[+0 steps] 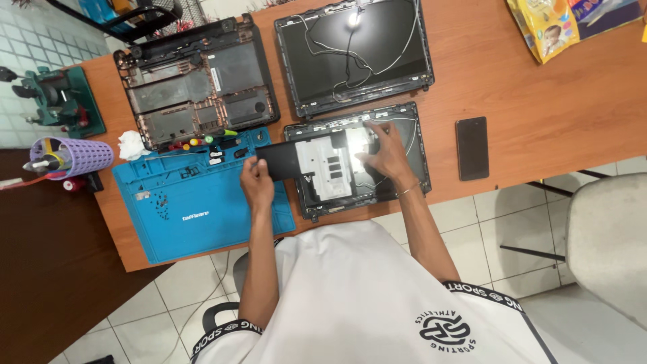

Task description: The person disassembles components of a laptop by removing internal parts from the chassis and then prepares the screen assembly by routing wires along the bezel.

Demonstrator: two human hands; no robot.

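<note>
Hands on a flat black panel point(310, 166) near the table's point(539, 101) front edge, left hand point(257, 183) pinching its end, right hand point(385, 154) spread flat on top, blue mat point(189, 209) beside

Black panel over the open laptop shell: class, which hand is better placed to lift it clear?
Probably left. The left hand grips the black panel's free edge over the blue mat; the right hand rests flat on top.

A blue work mat point(195, 202), black phone point(472, 148) and lilac basket point(81, 155) lie on the reddish-brown wood-grain table point(539, 101).
</note>
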